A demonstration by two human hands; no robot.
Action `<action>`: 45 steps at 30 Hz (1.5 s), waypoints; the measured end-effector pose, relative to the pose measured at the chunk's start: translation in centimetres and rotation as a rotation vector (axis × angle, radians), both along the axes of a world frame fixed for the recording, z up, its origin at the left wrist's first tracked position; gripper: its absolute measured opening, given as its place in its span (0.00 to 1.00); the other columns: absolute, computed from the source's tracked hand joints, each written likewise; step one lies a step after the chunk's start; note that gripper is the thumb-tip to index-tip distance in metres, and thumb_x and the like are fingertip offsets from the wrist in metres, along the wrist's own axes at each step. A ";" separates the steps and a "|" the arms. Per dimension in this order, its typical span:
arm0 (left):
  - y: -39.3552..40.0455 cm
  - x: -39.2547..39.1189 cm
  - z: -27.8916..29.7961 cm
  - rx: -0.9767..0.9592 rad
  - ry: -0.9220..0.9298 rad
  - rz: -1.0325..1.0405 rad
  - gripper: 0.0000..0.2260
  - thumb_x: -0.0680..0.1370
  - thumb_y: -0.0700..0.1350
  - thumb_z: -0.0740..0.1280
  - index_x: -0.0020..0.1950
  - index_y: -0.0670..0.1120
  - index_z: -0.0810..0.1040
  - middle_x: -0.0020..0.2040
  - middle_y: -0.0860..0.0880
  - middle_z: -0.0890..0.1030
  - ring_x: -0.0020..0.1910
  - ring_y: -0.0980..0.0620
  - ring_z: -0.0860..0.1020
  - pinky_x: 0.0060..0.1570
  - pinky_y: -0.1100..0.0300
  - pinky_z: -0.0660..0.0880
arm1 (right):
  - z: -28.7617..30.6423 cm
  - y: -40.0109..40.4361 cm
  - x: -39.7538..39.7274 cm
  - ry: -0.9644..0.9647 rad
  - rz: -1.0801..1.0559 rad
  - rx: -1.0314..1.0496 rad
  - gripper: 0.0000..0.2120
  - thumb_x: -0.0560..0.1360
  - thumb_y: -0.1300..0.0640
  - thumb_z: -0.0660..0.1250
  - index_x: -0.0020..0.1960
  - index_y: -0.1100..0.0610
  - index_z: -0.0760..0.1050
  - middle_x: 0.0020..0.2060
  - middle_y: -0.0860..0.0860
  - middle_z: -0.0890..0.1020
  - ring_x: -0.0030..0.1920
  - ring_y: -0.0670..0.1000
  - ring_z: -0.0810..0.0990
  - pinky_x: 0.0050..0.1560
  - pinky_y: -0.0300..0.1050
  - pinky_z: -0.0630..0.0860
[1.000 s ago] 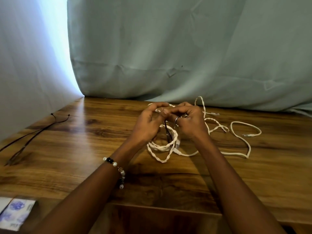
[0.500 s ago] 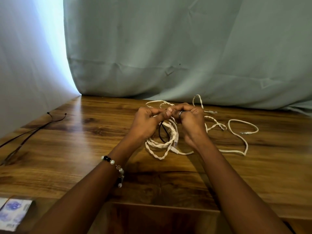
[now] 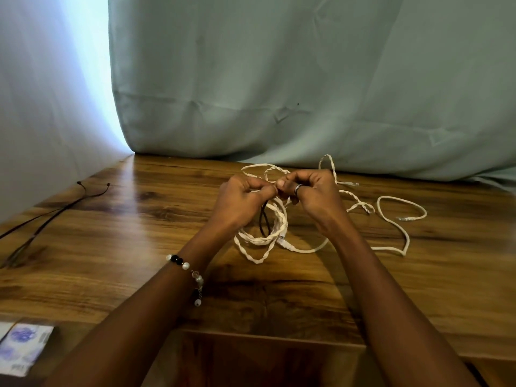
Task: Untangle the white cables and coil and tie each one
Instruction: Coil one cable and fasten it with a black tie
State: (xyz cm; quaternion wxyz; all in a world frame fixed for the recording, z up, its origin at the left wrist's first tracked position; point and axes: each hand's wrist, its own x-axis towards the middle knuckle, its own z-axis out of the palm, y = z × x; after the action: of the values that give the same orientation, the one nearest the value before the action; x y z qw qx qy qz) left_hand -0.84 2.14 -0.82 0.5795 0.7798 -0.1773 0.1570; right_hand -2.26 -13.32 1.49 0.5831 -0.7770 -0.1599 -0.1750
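A coil of twisted white cables [image 3: 268, 236] hangs from both my hands just above the wooden table [image 3: 139, 247]. My left hand [image 3: 240, 202] pinches the top of the coil, with a thin black tie [image 3: 264, 222] dangling inside the loop. My right hand [image 3: 315, 196], wearing a ring, pinches the same spot, thumb to thumb with the left. More white cable [image 3: 402, 219] trails loose on the table to the right, ending in a small plug [image 3: 406, 218].
A grey-green cloth backdrop [image 3: 307, 93] hangs behind the table. Thin black ties [image 3: 55, 213] lie at the far left. A printed card [image 3: 22, 344] sits at the near left edge. The table's front edge runs just below my forearms.
My hands have drawn together and lifted slightly, fingers curling tighter over the top of the coil; the black tie now hangs in the loop. The loose cable on the right has not moved.
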 end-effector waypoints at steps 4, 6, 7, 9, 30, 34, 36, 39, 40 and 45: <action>-0.1 -0.3 0.2 -0.003 0.013 -0.003 0.05 0.75 0.45 0.69 0.46 0.50 0.86 0.43 0.53 0.85 0.46 0.55 0.82 0.52 0.49 0.79 | 0.0 0.2 0.2 -0.065 -0.052 0.100 0.06 0.75 0.64 0.68 0.41 0.56 0.81 0.33 0.49 0.82 0.35 0.43 0.79 0.36 0.35 0.75; 0.0 -0.6 0.3 0.005 0.034 -0.030 0.06 0.76 0.45 0.69 0.46 0.51 0.86 0.44 0.53 0.86 0.47 0.55 0.82 0.52 0.51 0.79 | 0.3 0.0 0.4 -0.069 -0.077 0.261 0.09 0.75 0.64 0.67 0.39 0.55 0.80 0.33 0.50 0.80 0.36 0.47 0.78 0.37 0.39 0.74; 0.0 -0.5 0.3 0.013 0.042 -0.041 0.06 0.76 0.45 0.69 0.47 0.51 0.86 0.44 0.54 0.86 0.47 0.55 0.82 0.50 0.53 0.79 | 0.5 -0.3 0.5 -0.059 -0.081 0.378 0.09 0.76 0.65 0.66 0.38 0.56 0.78 0.32 0.50 0.80 0.36 0.48 0.77 0.38 0.41 0.75; 0.1 -0.6 0.3 0.024 0.058 -0.061 0.06 0.76 0.45 0.68 0.47 0.51 0.86 0.44 0.53 0.86 0.43 0.57 0.81 0.43 0.58 0.76 | 1.3 -1.0 0.6 -0.030 -0.037 0.675 0.09 0.78 0.66 0.63 0.39 0.58 0.76 0.32 0.51 0.79 0.36 0.50 0.79 0.43 0.48 0.79; 0.0 -0.7 0.2 0.203 0.028 -0.021 0.06 0.76 0.46 0.68 0.44 0.53 0.85 0.42 0.54 0.85 0.39 0.57 0.81 0.38 0.63 0.77 | 2.9 -3.8 1.3 -0.242 0.078 1.107 0.10 0.80 0.68 0.57 0.41 0.61 0.69 0.34 0.53 0.69 0.28 0.46 0.70 0.23 0.37 0.63; -0.6 -0.3 0.0 0.249 0.040 0.031 0.05 0.75 0.47 0.69 0.45 0.50 0.85 0.40 0.56 0.84 0.36 0.64 0.78 0.29 0.75 0.68 | 2.9 -4.0 1.5 -0.256 0.030 1.127 0.11 0.80 0.68 0.57 0.40 0.61 0.70 0.34 0.52 0.69 0.27 0.46 0.68 0.22 0.37 0.61; -0.8 -0.3 0.0 0.257 0.059 -0.022 0.05 0.76 0.45 0.69 0.45 0.48 0.85 0.39 0.55 0.84 0.35 0.64 0.79 0.31 0.74 0.70 | 3.2 -4.2 1.6 -0.287 -0.004 1.104 0.12 0.80 0.69 0.56 0.39 0.61 0.70 0.34 0.52 0.69 0.27 0.45 0.67 0.23 0.37 0.61; -0.6 -0.3 0.2 0.253 0.057 -0.108 0.06 0.77 0.42 0.68 0.44 0.48 0.84 0.39 0.53 0.84 0.35 0.61 0.81 0.36 0.68 0.76 | 3.4 -4.7 1.8 -0.310 -0.014 1.100 0.13 0.80 0.70 0.55 0.39 0.60 0.70 0.34 0.52 0.69 0.27 0.45 0.67 0.23 0.37 0.60; -0.5 -0.3 0.2 0.281 0.022 -0.108 0.06 0.77 0.43 0.68 0.44 0.49 0.84 0.40 0.54 0.84 0.36 0.61 0.81 0.36 0.67 0.76 | 3.4 -4.9 1.9 -0.301 -0.011 1.113 0.13 0.80 0.70 0.55 0.39 0.60 0.70 0.34 0.52 0.69 0.26 0.45 0.67 0.23 0.37 0.60; 0.3 -0.1 -0.1 0.371 -0.114 -0.069 0.07 0.78 0.50 0.67 0.48 0.51 0.84 0.41 0.54 0.84 0.37 0.60 0.81 0.41 0.56 0.80 | 2.7 -5.4 2.3 -0.261 0.017 1.122 0.11 0.80 0.68 0.57 0.41 0.60 0.70 0.35 0.52 0.70 0.28 0.46 0.68 0.25 0.37 0.62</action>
State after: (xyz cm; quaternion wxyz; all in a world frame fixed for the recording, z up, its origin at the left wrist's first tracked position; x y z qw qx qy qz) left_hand -0.91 2.49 -0.88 0.4201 0.8565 -0.2624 0.1453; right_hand 0.02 -18.71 4.22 0.8829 -0.3192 -0.1195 -0.3229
